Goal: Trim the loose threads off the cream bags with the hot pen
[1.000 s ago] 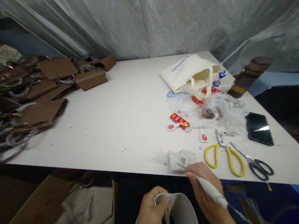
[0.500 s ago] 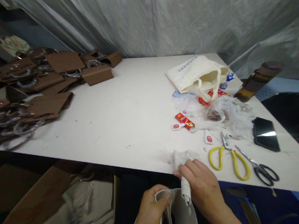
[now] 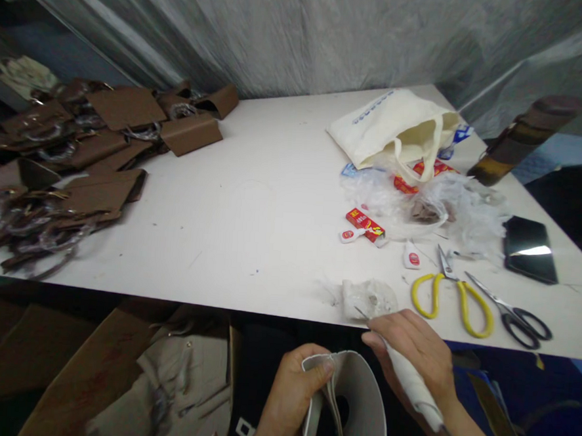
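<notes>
My left hand (image 3: 293,389) grips the upper edge of a pale grey, open-topped bag body (image 3: 371,400), thumb on its rim. Its inner panel and a dark round opening show inside. In my right hand (image 3: 418,347) is a thin-tipped tool with a white wrapped handle (image 3: 412,383). Its narrow metal tip points left, over a crumpled whitish pad (image 3: 365,295) at the table's front edge. Whether the tip touches the pad I cannot tell. More metal sticks out of the handle's lower end.
Yellow-handled scissors (image 3: 435,299), black-handled scissors (image 3: 524,324), small glue bottles (image 3: 411,257) and a red box (image 3: 364,226) lie at right. Behind are a phone (image 3: 530,249), plastic wrap (image 3: 473,209), a cream tote (image 3: 375,128) and a bottle (image 3: 522,140). Brown bags (image 3: 125,109) pile up left.
My right hand has turned the tool: its tip now points left at the pad, its handle slants down right, away from the bag body. The left hand keeps its hold. The view has shifted slightly.
</notes>
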`<state>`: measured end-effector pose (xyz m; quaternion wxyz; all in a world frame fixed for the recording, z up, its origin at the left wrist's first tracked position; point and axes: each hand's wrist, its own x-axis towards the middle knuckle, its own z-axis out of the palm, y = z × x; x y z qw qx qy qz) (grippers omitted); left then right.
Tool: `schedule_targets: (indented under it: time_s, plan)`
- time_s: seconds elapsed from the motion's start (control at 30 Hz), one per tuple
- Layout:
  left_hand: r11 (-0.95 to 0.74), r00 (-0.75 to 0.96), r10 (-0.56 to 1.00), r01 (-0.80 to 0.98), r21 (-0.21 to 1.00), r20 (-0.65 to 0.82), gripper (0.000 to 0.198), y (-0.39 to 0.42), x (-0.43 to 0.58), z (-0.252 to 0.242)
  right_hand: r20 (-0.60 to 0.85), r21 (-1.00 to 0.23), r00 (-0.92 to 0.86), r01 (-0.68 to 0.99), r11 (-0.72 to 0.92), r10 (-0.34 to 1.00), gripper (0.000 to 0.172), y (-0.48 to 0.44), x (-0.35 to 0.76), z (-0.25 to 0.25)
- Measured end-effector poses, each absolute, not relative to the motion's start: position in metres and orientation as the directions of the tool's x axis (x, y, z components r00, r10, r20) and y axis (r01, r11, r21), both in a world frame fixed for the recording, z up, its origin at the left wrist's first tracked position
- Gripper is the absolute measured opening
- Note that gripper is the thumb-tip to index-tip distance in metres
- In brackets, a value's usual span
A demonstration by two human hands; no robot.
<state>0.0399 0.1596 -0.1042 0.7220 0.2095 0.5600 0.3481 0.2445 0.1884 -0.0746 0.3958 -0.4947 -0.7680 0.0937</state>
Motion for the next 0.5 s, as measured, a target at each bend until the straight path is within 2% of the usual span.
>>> schedule_targets:
  time_s: [0.03, 0.1, 0.17, 0.23, 0.3, 0.5]
  plan:
    - [0.677, 0.130, 0.730, -0.272, 0.684, -0.671, 0.056, 0.159, 0.040, -0.104, 0.475, -0.637, -0.144, 0.624, 0.452, 0.868, 0.017, 0.183, 0.244, -0.075]
    - [0.689, 0.116, 0.718, -0.262, 0.676, -0.687, 0.057, 0.158, 0.039, -0.107, 0.298, -0.839, -0.026, 0.470, 0.274, 0.954, 0.030, 0.174, 0.242, -0.079]
    - [0.688, 0.099, 0.718, -0.251, 0.681, -0.689, 0.059, 0.158, 0.037, -0.110, 0.094, -0.949, 0.059, 0.307, 0.071, 0.994, 0.040, 0.167, 0.237, -0.085]
    - [0.688, 0.109, 0.719, -0.251, 0.681, -0.686, 0.060, 0.157, 0.036, -0.113, -0.029, -0.981, 0.065, 0.190, -0.041, 0.997, 0.044, 0.163, 0.234, -0.091]
    - [0.693, 0.133, 0.715, -0.264, 0.671, -0.686, 0.060, 0.156, 0.034, -0.116, -0.082, -0.989, 0.040, 0.123, -0.086, 0.996, 0.046, 0.161, 0.231, -0.095]
    - [0.695, 0.163, 0.715, -0.276, 0.664, -0.680, 0.060, 0.154, 0.033, -0.119, -0.094, -0.992, -0.016, 0.081, -0.093, 0.995, 0.046, 0.162, 0.230, -0.096]
